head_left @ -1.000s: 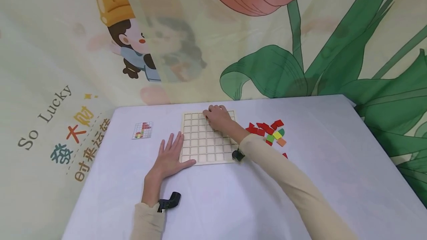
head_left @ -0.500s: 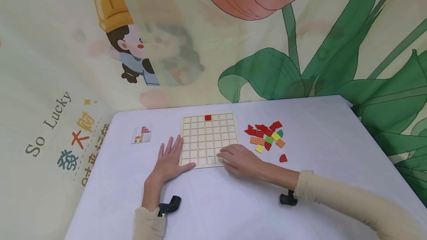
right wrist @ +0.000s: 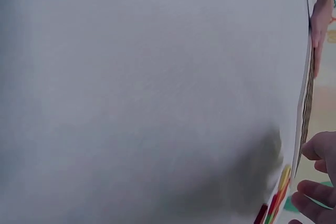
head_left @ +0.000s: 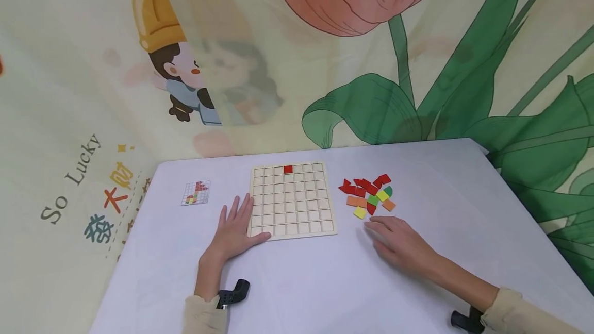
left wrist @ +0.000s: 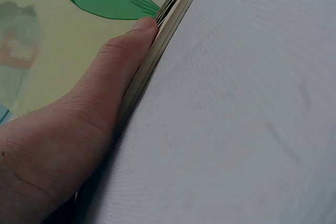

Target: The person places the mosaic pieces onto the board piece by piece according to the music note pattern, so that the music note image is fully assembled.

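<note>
My left hand [head_left: 234, 233] lies flat with spread fingers at the left side of a wooden grid board [head_left: 292, 202]. Its thumb [left wrist: 113, 74] rests along the board's near edge in the left wrist view. One red square tile [head_left: 288, 169] sits in a cell of the top row. My right hand [head_left: 401, 245] hovers over the cloth right of the board, fingers loosely bent and apart, with nothing seen between them. Just beyond its fingertips lie the loose coloured tiles: a yellow square [head_left: 359, 213], a red quarter-round [head_left: 371, 209], a green square [head_left: 373, 200] and several red pieces [head_left: 365, 184].
A small pattern card [head_left: 195, 193] with a printed grid lies left of the board. Orange tiles [head_left: 356, 201] and a second yellow square [head_left: 382, 195] belong to the loose group. The white-clothed table [head_left: 297, 287] ends at a printed wall hanging [head_left: 260, 66].
My right hand has left the board's top row, where the red square now shows, and moved down and right to beside the loose tiles. The left hand has stayed on the board's edge.
</note>
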`<state>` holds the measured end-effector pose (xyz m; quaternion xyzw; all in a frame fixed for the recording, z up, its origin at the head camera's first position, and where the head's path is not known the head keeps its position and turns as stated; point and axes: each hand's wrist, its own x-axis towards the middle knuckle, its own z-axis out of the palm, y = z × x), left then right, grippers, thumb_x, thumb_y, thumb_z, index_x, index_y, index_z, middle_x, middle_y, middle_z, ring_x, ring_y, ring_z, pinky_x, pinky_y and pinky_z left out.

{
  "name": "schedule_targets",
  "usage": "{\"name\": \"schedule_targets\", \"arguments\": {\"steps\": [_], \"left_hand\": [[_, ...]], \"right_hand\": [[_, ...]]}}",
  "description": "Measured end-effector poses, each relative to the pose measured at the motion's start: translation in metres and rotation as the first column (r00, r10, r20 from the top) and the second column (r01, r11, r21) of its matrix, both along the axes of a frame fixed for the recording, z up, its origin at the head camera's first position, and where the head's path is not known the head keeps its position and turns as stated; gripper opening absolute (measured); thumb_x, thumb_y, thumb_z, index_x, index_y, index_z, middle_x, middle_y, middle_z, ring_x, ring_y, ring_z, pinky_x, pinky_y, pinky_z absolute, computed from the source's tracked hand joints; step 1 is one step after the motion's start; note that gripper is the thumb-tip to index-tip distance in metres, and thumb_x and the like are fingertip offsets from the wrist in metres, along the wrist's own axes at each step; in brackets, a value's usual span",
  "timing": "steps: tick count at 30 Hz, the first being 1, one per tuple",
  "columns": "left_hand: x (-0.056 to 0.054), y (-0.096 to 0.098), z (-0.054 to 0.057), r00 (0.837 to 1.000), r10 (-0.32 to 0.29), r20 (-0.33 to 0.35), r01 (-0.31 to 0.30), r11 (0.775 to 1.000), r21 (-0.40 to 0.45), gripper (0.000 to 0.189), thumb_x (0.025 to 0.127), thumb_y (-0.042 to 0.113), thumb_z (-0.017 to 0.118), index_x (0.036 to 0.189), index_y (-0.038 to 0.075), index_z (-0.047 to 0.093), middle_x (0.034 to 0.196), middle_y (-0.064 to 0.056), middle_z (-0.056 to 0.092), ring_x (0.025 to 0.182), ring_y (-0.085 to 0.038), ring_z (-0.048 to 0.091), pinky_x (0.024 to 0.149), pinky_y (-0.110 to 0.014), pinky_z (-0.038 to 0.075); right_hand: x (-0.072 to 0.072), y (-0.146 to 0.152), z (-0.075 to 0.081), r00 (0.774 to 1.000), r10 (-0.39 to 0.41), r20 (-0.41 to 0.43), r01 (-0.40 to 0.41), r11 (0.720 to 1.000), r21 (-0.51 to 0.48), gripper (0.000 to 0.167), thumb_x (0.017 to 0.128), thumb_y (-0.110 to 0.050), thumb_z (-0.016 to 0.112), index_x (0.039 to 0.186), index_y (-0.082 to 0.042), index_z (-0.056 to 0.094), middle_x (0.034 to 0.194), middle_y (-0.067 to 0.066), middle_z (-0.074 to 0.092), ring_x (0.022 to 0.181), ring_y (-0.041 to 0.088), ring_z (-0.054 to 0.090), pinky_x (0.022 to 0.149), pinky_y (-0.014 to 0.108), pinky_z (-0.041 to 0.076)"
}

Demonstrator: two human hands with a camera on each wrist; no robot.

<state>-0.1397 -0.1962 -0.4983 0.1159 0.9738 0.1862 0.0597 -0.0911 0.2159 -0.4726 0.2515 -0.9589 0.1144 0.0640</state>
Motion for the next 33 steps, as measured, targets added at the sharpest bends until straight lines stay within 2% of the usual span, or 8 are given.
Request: {"name": "schedule_targets", "arguments": {"steps": [4,10,16,20,25,29,33], "left_hand": [[0.000,0.001,0.000,1.000,0.001,0.000,-0.001,1.000,0.001,0.109,0.079,0.071,0.060,0.156,0.010,0.013,0.166,-0.006,0.008,0.153,-0.032,0.001,0.121,-0.056,-0.002],[-0.002,0.002,0.002,1.000,0.002,0.007,-0.002,1.000,0.001,0.109,0.079,0.071,0.060,0.156,0.010,0.013,0.166,-0.006,0.009,0.153,-0.033,0.001,0.121,-0.056,-0.002],[0.000,0.002,0.002,1.000,0.005,0.018,-0.005,1.000,-0.006,0.109,0.079,0.070,0.060,0.156,0.009,0.013,0.166,-0.007,0.009,0.153,-0.033,0.000,0.121,-0.057,-0.003],[0.001,0.002,0.003,1.000,0.008,0.016,-0.008,1.000,-0.001,0.109,0.079,0.070,0.060,0.156,0.009,0.013,0.165,-0.007,0.009,0.153,-0.033,0.000,0.121,-0.057,-0.002],[0.001,0.002,0.003,1.000,0.005,0.009,-0.005,1.000,0.000,0.108,0.079,0.070,0.059,0.156,0.009,0.012,0.166,-0.007,0.008,0.153,-0.033,0.000,0.121,-0.057,-0.003],[0.001,0.000,0.003,1.000,0.007,-0.007,-0.007,1.000,-0.001,0.108,0.080,0.068,0.060,0.156,0.009,0.013,0.165,-0.007,0.009,0.153,-0.033,0.001,0.121,-0.057,-0.002],[0.000,0.002,0.002,1.000,-0.002,-0.010,0.002,1.000,-0.001,0.108,0.080,0.068,0.060,0.156,0.009,0.013,0.165,-0.007,0.010,0.153,-0.033,0.002,0.121,-0.057,-0.001]], "right_hand": [[0.000,0.016,0.002,1.000,-0.013,0.022,0.012,0.999,0.031,0.057,0.075,-0.028,0.082,0.128,-0.016,0.062,0.125,0.006,0.063,0.116,0.023,0.059,0.090,0.042,0.057],[-0.015,0.032,0.009,0.999,0.053,0.002,-0.053,0.993,0.101,0.055,0.075,-0.024,0.082,0.125,-0.015,0.063,0.124,0.008,0.064,0.114,0.025,0.061,0.089,0.043,0.057],[-0.051,0.039,0.018,0.996,0.091,-0.024,-0.085,0.977,0.197,0.057,0.073,-0.024,0.084,0.124,-0.011,0.062,0.122,0.013,0.064,0.111,0.029,0.061,0.089,0.046,0.057],[-0.083,0.040,0.025,0.998,0.055,0.034,-0.063,0.957,0.284,0.060,0.074,-0.026,0.084,0.127,-0.009,0.061,0.125,0.016,0.060,0.113,0.033,0.059,0.088,0.048,0.057],[-0.117,0.043,0.028,0.996,0.021,0.085,-0.047,0.947,0.318,0.057,0.076,-0.019,0.082,0.128,-0.007,0.060,0.130,0.020,0.058,0.116,0.037,0.057,0.088,0.049,0.057],[-0.135,0.048,0.028,0.994,0.018,0.110,-0.051,0.949,0.310,0.051,0.080,-0.012,0.077,0.128,-0.006,0.061,0.131,0.022,0.058,0.122,0.040,0.054,0.091,0.051,0.055],[-0.144,0.054,0.028,0.988,0.023,0.151,-0.066,0.955,0.288,0.046,0.084,-0.011,0.074,0.127,-0.004,0.062,0.126,0.020,0.062,0.119,0.038,0.056,0.091,0.048,0.056]]}}
